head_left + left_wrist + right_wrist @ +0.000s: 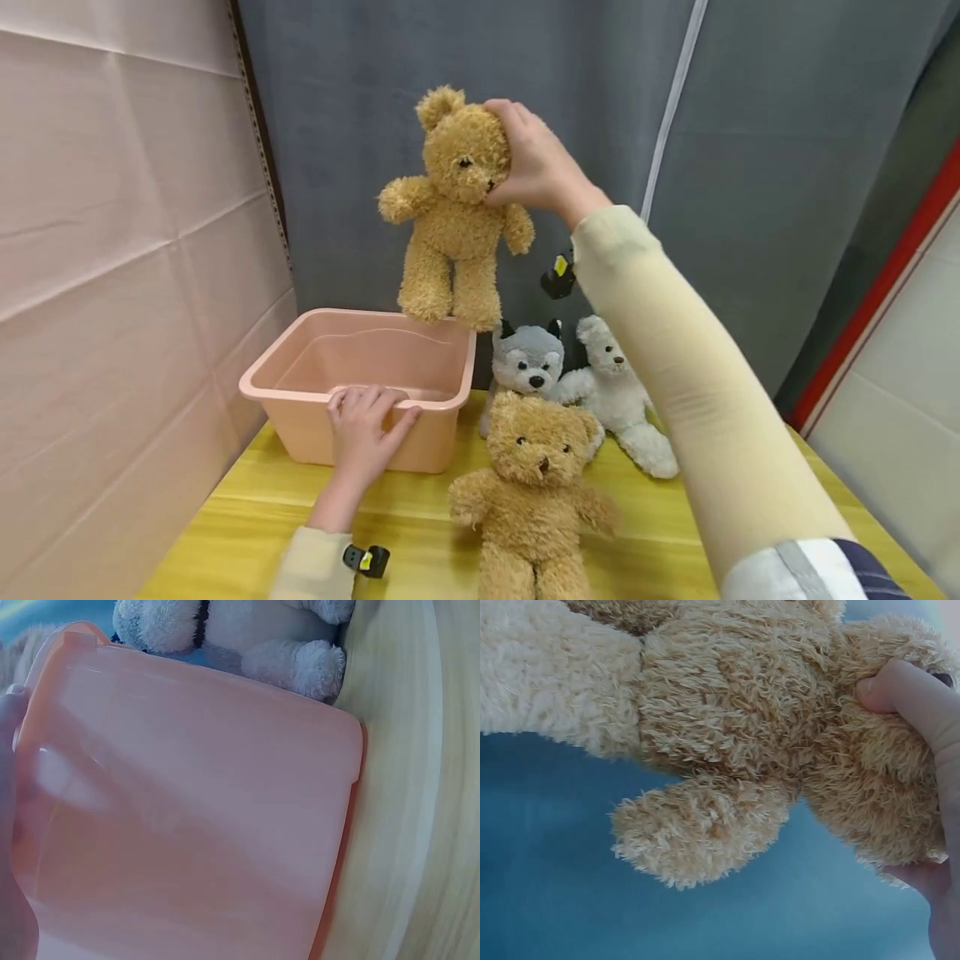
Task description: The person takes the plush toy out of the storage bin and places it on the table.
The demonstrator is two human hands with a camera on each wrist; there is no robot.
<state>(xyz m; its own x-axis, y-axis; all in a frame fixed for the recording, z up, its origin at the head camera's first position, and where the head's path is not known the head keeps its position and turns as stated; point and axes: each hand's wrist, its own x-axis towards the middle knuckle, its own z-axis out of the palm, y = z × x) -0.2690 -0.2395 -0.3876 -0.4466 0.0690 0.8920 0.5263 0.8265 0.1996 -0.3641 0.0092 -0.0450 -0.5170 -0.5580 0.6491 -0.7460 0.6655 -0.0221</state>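
Golden-tan teddy bear of curly plush: in the head view it hangs upright in the air, held by its head, its feet overlapping the back right corner of a pale pink rectangular plastic tub. Whether feet and rim touch cannot be told. The right hand grasps the side of the bear's head, thumb by the muzzle and fingers over the top. The left hand grips the tub's front rim, fingers bent over it and thumb outside. The tub stands on a yellow wood-grained table. Right of it are a grey-and-white plush husky and, beside that, a white plush bear. A second tan plush bear is in front of the husky, its legs cut by the lower edge. A dark grey curtain hangs behind.

In the left wrist view, the tub's outer wall fills the middle. Part of the left hand shows along the left edge, at the rim; pale plush limbs show at the top.

In the right wrist view, the held bear lies across the picture, the thumb pressing into its head fur and another finger at the head's far side.
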